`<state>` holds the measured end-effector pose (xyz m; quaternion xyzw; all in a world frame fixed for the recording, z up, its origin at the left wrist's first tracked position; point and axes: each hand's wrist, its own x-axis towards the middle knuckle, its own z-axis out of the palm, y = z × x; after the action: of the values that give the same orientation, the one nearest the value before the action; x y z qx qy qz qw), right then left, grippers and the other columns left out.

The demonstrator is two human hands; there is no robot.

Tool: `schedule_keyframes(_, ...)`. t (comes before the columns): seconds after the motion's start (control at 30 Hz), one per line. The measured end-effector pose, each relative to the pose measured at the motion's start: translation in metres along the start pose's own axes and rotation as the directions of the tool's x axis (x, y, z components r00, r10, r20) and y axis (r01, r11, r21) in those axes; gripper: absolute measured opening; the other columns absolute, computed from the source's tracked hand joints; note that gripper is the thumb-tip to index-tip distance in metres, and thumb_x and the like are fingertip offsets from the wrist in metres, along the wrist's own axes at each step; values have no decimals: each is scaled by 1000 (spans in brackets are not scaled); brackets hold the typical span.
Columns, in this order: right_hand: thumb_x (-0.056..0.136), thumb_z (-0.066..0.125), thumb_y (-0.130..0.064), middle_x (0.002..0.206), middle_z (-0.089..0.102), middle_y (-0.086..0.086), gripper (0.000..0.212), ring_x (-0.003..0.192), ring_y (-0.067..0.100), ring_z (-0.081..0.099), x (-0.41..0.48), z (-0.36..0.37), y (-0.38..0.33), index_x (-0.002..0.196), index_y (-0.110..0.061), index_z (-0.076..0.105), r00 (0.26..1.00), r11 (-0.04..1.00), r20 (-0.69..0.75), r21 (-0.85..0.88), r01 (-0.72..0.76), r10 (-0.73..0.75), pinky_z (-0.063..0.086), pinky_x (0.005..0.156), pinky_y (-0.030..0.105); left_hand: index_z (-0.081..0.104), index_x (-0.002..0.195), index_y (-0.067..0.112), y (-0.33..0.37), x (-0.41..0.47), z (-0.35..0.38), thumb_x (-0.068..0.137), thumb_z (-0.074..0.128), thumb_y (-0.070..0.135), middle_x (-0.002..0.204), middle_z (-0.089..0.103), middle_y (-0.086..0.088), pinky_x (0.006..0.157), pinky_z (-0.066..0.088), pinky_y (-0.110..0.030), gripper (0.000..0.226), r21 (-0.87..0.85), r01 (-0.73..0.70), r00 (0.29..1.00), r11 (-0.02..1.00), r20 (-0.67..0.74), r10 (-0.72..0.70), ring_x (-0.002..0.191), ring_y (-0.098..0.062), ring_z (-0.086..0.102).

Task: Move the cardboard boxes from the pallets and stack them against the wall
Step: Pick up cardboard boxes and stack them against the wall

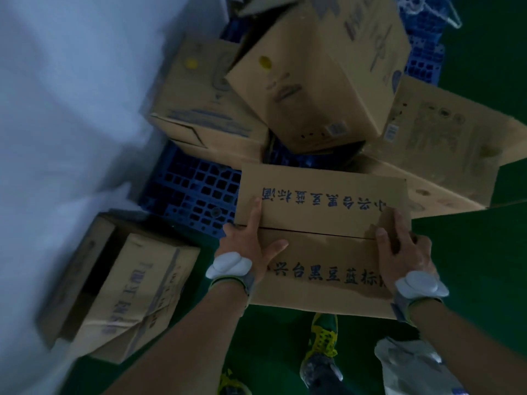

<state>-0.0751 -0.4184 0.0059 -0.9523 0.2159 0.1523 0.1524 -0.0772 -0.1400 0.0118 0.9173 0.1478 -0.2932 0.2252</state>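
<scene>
I hold a flat brown cardboard box [322,223] with dark blue printed characters in front of me, above the green floor. My left hand [251,240] grips its left edge, fingers over the top flap. My right hand [399,246] clamps its right edge. Both wrists wear white bands. Behind the held box, several more cardboard boxes [313,75] lie jumbled on a blue plastic pallet [194,192]. One cardboard box [125,286] stands on the floor at the lower left, beside the white wall [57,138].
The green floor [470,266] spreads to the right and below. My shoes [322,340] show under the held box. A pale crumpled bag [410,366] lies at the bottom right. A tilted box [445,143] leans at the pallet's right edge.
</scene>
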Motion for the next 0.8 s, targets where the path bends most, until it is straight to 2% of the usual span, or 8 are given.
schedule_keyframes(0.17,79,15,-81,150,27,16,63,126,47,43,-32,-26,-50,138,-67,-4,992,991,31,-55,124,-123,45,96,56,-30,127,67,-36,-59,-46,72,50,81,127,35,-17,78,55,-45,98,-127,112,993,986,-34,-117,89,-37,58)
schedule_keyframes(0.3,80,15,-81,145,36,22,63,119,47,48,-61,-47,-120,137,-66,-9,952,942,37,-131,307,-305,47,88,53,-26,131,65,-83,-122,-80,74,50,79,136,30,-19,85,51,-46,96,-289,192,970,938,-90,-226,106,-42,55)
schedule_keyframes(0.43,79,17,-79,150,28,19,67,127,45,42,-98,-62,-205,137,-64,-14,856,841,139,-162,516,-498,37,104,56,-31,129,64,-135,-177,-111,75,48,80,145,26,-24,94,42,-49,97,-401,299,918,866,-128,-376,120,-44,48)
schedule_keyframes(0.53,80,20,-77,156,21,13,68,135,42,35,-134,-56,-270,138,-64,-13,761,745,180,-160,647,-623,34,107,55,-34,129,60,-181,-212,-131,78,50,75,135,33,-24,93,47,-48,99,-468,375,861,800,-145,-488,110,-43,55)
schedule_keyframes(0.67,81,23,-77,152,31,16,73,131,42,39,-189,-25,-343,147,-52,7,609,599,191,-114,793,-770,37,105,51,-30,131,61,-245,-262,-144,72,44,83,131,34,-18,84,48,-43,97,-566,457,732,686,-199,-652,104,-40,57)
schedule_keyframes(0.7,80,24,-76,151,33,18,75,130,42,39,-195,-21,-353,149,-47,12,601,597,185,-79,798,-778,37,107,50,-30,131,62,-251,-265,-148,71,44,84,130,35,-18,83,48,-43,97,-564,467,724,681,-198,-661,104,-40,57)
schedule_keyframes(0.73,79,24,-75,149,36,18,76,126,42,43,-206,-14,-366,149,-45,15,575,577,191,-49,815,-795,40,104,49,-30,132,61,-262,-274,-149,71,43,84,128,36,-17,83,49,-44,97,-573,486,705,660,-190,-683,104,-40,57)
schedule_keyframes(0.8,78,21,-76,135,50,20,76,91,36,59,-230,2,-388,149,-47,15,504,509,229,-40,860,-833,51,75,36,-28,133,60,-286,-292,-149,71,43,84,125,37,-16,82,49,-44,97,-606,513,654,608,-182,-734,103,-40,57)
